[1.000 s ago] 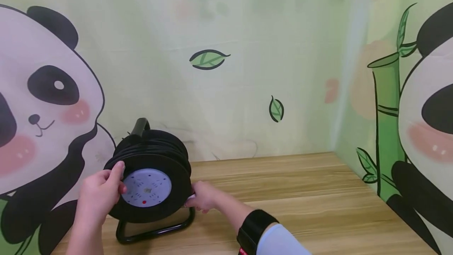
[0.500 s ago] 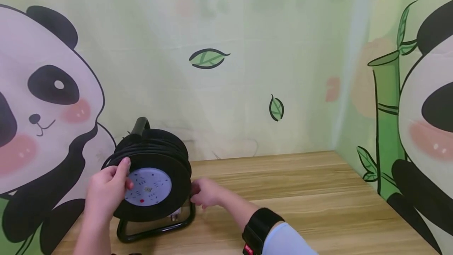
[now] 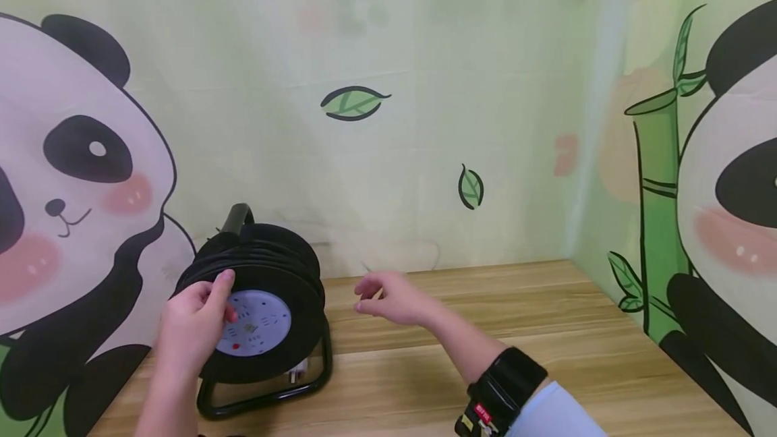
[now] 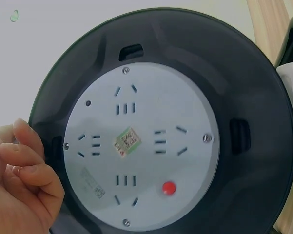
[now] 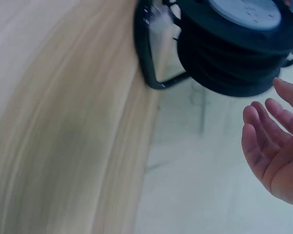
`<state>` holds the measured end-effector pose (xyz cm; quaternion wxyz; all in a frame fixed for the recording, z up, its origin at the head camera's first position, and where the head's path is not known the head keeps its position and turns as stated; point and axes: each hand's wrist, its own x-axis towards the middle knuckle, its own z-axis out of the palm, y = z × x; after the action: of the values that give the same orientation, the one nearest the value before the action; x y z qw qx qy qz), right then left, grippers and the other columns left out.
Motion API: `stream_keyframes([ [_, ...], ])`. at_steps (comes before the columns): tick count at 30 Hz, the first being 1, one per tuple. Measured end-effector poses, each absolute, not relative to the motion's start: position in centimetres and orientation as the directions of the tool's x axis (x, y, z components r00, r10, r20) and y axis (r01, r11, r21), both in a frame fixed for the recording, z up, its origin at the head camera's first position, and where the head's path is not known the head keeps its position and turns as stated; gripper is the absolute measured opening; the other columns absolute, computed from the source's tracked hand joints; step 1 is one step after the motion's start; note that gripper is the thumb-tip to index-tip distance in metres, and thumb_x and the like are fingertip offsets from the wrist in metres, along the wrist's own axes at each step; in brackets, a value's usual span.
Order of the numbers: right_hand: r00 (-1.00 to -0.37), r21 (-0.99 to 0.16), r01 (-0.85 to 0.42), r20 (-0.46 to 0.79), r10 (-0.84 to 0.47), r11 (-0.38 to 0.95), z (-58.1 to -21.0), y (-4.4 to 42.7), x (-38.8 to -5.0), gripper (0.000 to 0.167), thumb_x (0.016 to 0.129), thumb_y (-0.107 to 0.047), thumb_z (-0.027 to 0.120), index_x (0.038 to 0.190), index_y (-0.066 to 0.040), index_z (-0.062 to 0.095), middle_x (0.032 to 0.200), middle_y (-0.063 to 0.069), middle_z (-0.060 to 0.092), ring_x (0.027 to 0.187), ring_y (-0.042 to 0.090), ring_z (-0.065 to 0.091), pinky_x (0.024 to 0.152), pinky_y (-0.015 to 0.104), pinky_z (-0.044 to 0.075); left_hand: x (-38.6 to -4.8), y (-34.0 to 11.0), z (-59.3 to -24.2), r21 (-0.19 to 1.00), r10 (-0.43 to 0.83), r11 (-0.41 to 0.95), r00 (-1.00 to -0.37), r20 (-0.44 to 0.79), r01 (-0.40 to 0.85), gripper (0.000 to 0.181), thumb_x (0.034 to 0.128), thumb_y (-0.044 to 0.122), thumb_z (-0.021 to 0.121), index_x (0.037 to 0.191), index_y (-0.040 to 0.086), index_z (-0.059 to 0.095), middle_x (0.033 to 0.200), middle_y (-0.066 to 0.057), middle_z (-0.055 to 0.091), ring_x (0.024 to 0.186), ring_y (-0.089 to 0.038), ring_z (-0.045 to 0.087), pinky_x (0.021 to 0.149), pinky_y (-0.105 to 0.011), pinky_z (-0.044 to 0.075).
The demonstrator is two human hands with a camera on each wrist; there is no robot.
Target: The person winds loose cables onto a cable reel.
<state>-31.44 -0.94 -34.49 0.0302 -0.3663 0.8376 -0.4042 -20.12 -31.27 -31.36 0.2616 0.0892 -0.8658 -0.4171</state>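
Observation:
A black cable reel (image 3: 276,282) with dark cable wound between its discs stands on the table's left side. Its round grey socket panel (image 4: 141,146) carries several outlets, a sticker and a red button (image 4: 169,188). My left hand (image 3: 193,326) holds the reel at the left edge of its front disc, fingers curled; what exactly lies under the fingertips is hidden. To the right of the reel, my right hand (image 3: 391,297) hovers apart from it, fingers loosely bent and holding nothing. A pale plug (image 3: 297,371) sits low by the reel's black tube stand (image 3: 267,398).
The wooden table (image 3: 461,349) runs to a pale green wall cloth (image 3: 413,154) printed with pandas, bamboo and leaves. A carry handle (image 3: 238,220) rises at the reel's back. A black strap (image 3: 506,383) wraps the right wrist.
My right hand has let go of the plug by the stand and moved up and right, away from the reel. The left hand has shifted slightly right as the front disc turned a little.

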Motion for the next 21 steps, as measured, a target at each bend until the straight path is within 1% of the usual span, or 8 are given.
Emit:
stream_keyframes([
  [2,-0.738,-0.687,-0.594,0.258,-0.624,0.419,-34.0,0.4,-31.2,0.025,0.096,-0.020,0.072,0.114,-0.004,0.069,0.099,-0.001,0.067,0.088,0.018,0.064,0.079,0.031,0.053,-20.3,-30.9,-31.4,0.750,-0.363,0.657,-0.840,0.403,0.077,0.065,0.0997,0.065,0.046,0.083,0.004,0.063,0.069,-0.008,0.065,0.078,-0.025,0.054,0.059,-0.035,0.043],
  [4,-0.745,-0.674,-0.597,0.265,-0.612,0.435,-33.7,1.7,-31.1,0.025,0.096,-0.021,0.071,0.115,-0.004,0.069,0.099,-0.001,0.066,0.088,0.018,0.064,0.081,0.033,0.052,-20.4,-30.6,-31.4,0.741,-0.357,0.667,-0.838,0.413,0.080,0.065,0.0992,0.065,0.046,0.083,0.005,0.063,0.068,-0.008,0.064,0.072,-0.025,0.054,0.058,-0.035,0.042],
  [7,-0.757,-0.646,-0.601,0.271,-0.595,0.470,-33.4,3.6,-30.9,0.025,0.097,-0.022,0.070,0.115,-0.005,0.068,0.099,-0.001,0.066,0.085,0.018,0.064,0.078,0.033,0.053,-20.6,-30.2,-31.4,0.739,-0.354,0.669,-0.841,0.410,0.079,0.065,0.0982,0.067,0.046,0.084,0.005,0.062,0.069,-0.009,0.065,0.063,-0.026,0.054,0.055,-0.036,0.041],
  [9,-0.764,-0.626,-0.602,0.273,-0.584,0.495,-33.5,4.8,-31.0,0.025,0.097,-0.022,0.070,0.115,-0.005,0.068,0.099,0.000,0.065,0.083,0.016,0.064,0.076,0.033,0.053,-20.6,-30.0,-31.4,0.740,-0.350,0.669,-0.846,0.402,0.074,0.065,0.0979,0.068,0.046,0.086,0.006,0.061,0.069,-0.009,0.065,0.060,-0.026,0.054,0.055,-0.036,0.041],
  [11,-0.771,-0.611,-0.601,0.273,-0.575,0.516,-33.7,6.0,-31.1,0.026,0.097,-0.023,0.070,0.115,-0.004,0.067,0.099,0.001,0.065,0.082,0.016,0.065,0.075,0.033,0.054,-20.7,-29.8,-31.4,0.736,-0.348,0.673,-0.847,0.403,0.074,0.065,0.0979,0.068,0.046,0.087,0.006,0.061,0.070,-0.008,0.065,0.065,-0.026,0.055,0.057,-0.036,0.041],
  [15,-0.795,-0.590,-0.580,0.260,-0.548,0.562,-34.4,8.5,-31.1,0.029,0.097,-0.024,0.070,0.117,-0.004,0.068,0.104,0.003,0.066,0.087,0.018,0.065,0.078,0.036,0.054,-20.9,-29.3,-31.5,0.725,-0.336,0.682,-0.842,0.421,0.090,0.063,0.0988,0.066,0.047,0.087,0.006,0.062,0.068,-0.005,0.065,0.081,-0.026,0.056,0.064,-0.037,0.041],
  [18,-0.817,-0.588,-0.552,0.240,-0.525,0.591,-35.3,10.5,-31.1,0.030,0.097,-0.025,0.070,0.118,-0.004,0.067,0.107,0.005,0.066,0.092,0.020,0.065,0.081,0.038,0.054,-21.1,-28.8,-31.6,0.728,-0.329,0.677,-0.843,0.426,0.104,0.062,0.0987,0.064,0.049,0.088,0.005,0.063,0.068,-0.004,0.064,0.083,-0.027,0.058,0.065,-0.038,0.042],
  [21,-0.840,-0.596,-0.520,0.228,-0.492,0.611,-36.3,12.3,-31.1,0.029,0.097,-0.025,0.070,0.118,-0.004,0.067,0.108,0.007,0.066,0.093,0.021,0.065,0.081,0.040,0.054,-21.3,-28.4,-31.6,0.727,-0.317,0.677,-0.847,0.427,0.113,0.061,0.0982,0.064,0.050,0.088,0.006,0.064,0.068,-0.004,0.064,0.084,-0.027,0.058,0.064,-0.038,0.043],
])
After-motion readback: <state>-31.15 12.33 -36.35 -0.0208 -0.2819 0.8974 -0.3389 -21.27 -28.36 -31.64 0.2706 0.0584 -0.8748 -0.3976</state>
